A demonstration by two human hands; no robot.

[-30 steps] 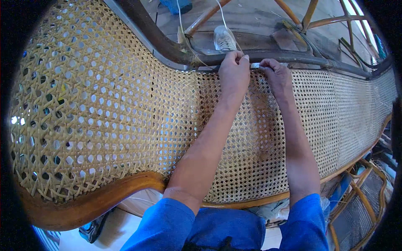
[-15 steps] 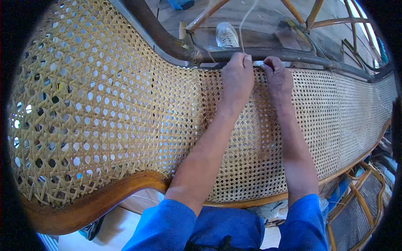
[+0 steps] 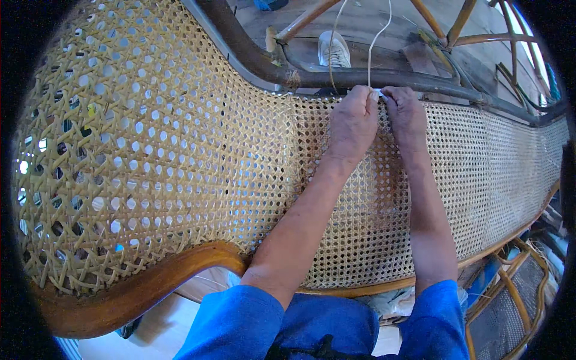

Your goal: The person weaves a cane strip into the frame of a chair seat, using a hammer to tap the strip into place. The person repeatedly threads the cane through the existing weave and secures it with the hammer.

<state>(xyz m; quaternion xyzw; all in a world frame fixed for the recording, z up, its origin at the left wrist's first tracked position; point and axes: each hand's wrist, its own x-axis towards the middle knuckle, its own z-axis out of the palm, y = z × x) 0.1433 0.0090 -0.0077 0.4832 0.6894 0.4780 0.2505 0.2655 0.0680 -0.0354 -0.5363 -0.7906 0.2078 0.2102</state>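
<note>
A long, curved panel of woven cane webbing [image 3: 366, 198] lies across the view, held in a wooden frame. At its far edge my left hand [image 3: 355, 119] is closed, thumb and fingers pinching a pale cane strand [image 3: 371, 57] that rises and loops away over the far rail [image 3: 336, 80]. Close beside it, my right hand [image 3: 407, 115] has its fingers bent and pressed together at the same edge. A short white bit shows between the two hands' fingertips, so the right fingers seem to pinch the strand too, though its end is mostly hidden.
The frame's brown near rail [image 3: 138, 294] curves along the lower left. Bent cane frames stand at the upper right [image 3: 459, 30], and another with grey mesh [image 3: 507, 312] lies at the lower right. A white shoe [image 3: 333, 49] rests on the floor beyond the far rail.
Both hands have shifted slightly right in the view and closer together at the panel's edge. The strand now bends in a wider loop above the left hand.
</note>
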